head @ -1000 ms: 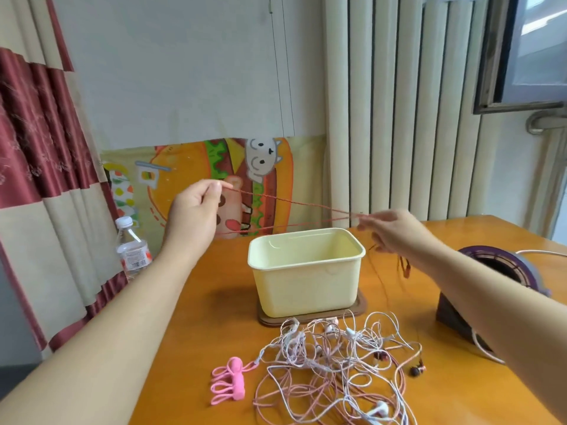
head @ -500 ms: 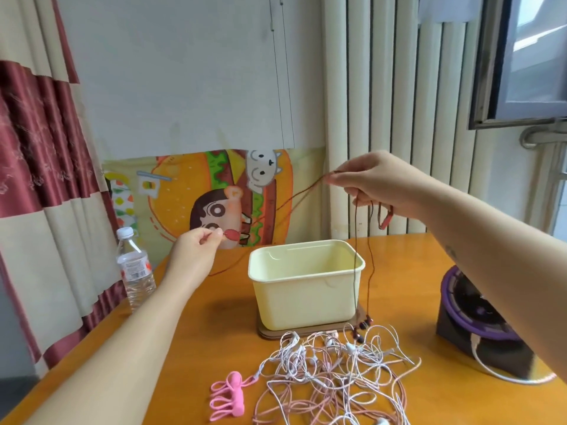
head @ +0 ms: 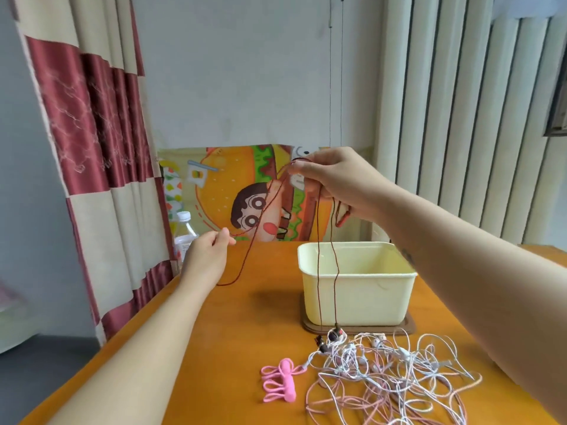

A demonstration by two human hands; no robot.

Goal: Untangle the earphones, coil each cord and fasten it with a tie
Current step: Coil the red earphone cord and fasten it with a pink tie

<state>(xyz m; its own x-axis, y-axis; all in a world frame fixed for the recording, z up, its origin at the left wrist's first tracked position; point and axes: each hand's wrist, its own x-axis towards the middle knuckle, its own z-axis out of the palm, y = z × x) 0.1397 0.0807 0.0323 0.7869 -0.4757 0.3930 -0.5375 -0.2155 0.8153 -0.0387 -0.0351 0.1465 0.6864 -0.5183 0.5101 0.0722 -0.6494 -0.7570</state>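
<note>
My right hand [head: 336, 182] is raised above the table and pinches a thin dark red earphone cord [head: 319, 265] near its top. Two strands hang straight down from it in front of the cream tub, and their earbuds [head: 334, 334] rest at the edge of the pile. My left hand [head: 208, 254], lower and to the left, pinches another stretch of the same cord, which sags in a loop between the hands. A tangled pile of white and pink earphones [head: 395, 372] lies on the orange table [head: 245, 317]. A bunch of pink ties [head: 280, 382] lies left of the pile.
A cream plastic tub [head: 357, 289] stands on a brown wooden base behind the pile. A water bottle [head: 183, 237] stands at the table's far left edge by the red and cream curtain. A cartoon poster leans against the back wall.
My right hand lifted the red cord up from tub height, so two strands now hang down with the earbuds. My left hand dropped lower and the stretch between hands went slack.
</note>
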